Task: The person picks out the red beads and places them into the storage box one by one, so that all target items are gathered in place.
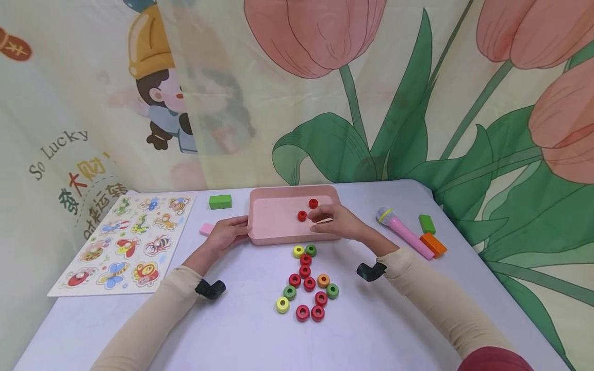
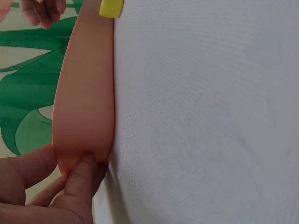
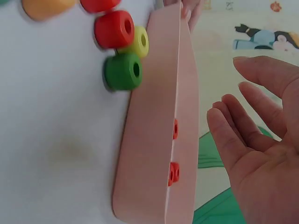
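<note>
Pink tray [image 1: 274, 212], one, on the table [image 1: 223, 330], its left end gripped by the left hand [image 1: 226, 235]; red beads [image 1: 302, 216], at least two, inside it; right hand [image 1: 337, 221], fingers parted and loosely bent, holding nothing, over the tray's right part; thirteen loose beads [image 1: 305, 275], red, green, yellow and orange, before the tray; pink microphone [image 1: 408, 234], right, near an orange block [image 1: 433, 246]

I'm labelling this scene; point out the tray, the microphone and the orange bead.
Tray [image 1: 276, 217]: head view, bare floor.
Microphone [image 1: 408, 236]: head view, pink handle.
Orange bead [image 1: 323, 285]: head view, side below hole.
</note>
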`<state>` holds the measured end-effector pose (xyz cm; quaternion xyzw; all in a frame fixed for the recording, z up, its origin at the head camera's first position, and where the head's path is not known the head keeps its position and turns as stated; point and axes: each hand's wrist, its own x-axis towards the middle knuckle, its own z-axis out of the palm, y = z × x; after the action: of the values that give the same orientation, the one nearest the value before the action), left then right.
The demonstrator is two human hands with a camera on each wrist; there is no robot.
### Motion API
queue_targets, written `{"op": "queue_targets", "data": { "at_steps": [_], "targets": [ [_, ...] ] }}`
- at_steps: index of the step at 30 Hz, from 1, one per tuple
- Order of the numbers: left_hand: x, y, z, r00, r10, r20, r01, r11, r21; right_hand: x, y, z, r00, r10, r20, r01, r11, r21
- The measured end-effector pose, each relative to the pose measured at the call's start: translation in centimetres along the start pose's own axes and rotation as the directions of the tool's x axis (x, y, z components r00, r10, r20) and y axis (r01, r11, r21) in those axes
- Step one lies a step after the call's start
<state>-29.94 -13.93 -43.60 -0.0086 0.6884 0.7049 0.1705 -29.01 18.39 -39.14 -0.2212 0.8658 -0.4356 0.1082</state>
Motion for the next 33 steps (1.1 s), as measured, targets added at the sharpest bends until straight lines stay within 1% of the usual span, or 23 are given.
{"op": "queue_targets", "data": {
  "at_steps": [5,10,14,18,22,25,30,33],
  "targets": [
    [0.0,0.0,-0.1,0.999,0.040,0.031,-0.039,0.999,-0.022,-1.9,-0.4,0.9,0.998,-0.053,0.046,0.050,0.997,0.053],
    [-0.2,0.0,-0.1,0.998,0.039,0.040,-0.038,0.999,-0.021,-3.3,-0.2,2.5,0.993,-0.037,0.111,0.032,0.999,0.043],
    [-0.2,-0.1,-0.1,0.999,0.038,0.037,-0.037,0.999,-0.029,-3.8,0.2,3.7,0.989,-0.036,0.143,0.030,0.999,0.041],
    [-0.2,-0.1,0.0,0.999,0.039,0.036,-0.038,0.999,-0.035,-3.8,0.7,4.3,0.988,-0.045,0.148,0.040,0.999,0.034],
    [-0.3,-0.1,0.1,0.998,0.039,0.041,-0.037,0.999,-0.037,-3.6,1.0,4.9,0.987,-0.062,0.147,0.065,0.998,-0.013],
    [-0.3,0.0,0.1,0.999,0.034,0.043,-0.032,0.999,-0.039,-3.5,0.9,5.1,0.986,-0.078,0.146,0.091,0.992,-0.086],
    [-0.3,0.0,0.1,0.999,0.018,0.033,-0.017,1.000,-0.027,-3.2,0.5,5.6,0.984,-0.088,0.156,0.119,0.972,-0.201],
    [-0.2,0.0,0.0,1.000,0.012,0.028,-0.011,1.000,-0.020,-3.1,0.4,5.8,0.983,-0.073,0.170,0.115,0.961,-0.253]
  ]
}}
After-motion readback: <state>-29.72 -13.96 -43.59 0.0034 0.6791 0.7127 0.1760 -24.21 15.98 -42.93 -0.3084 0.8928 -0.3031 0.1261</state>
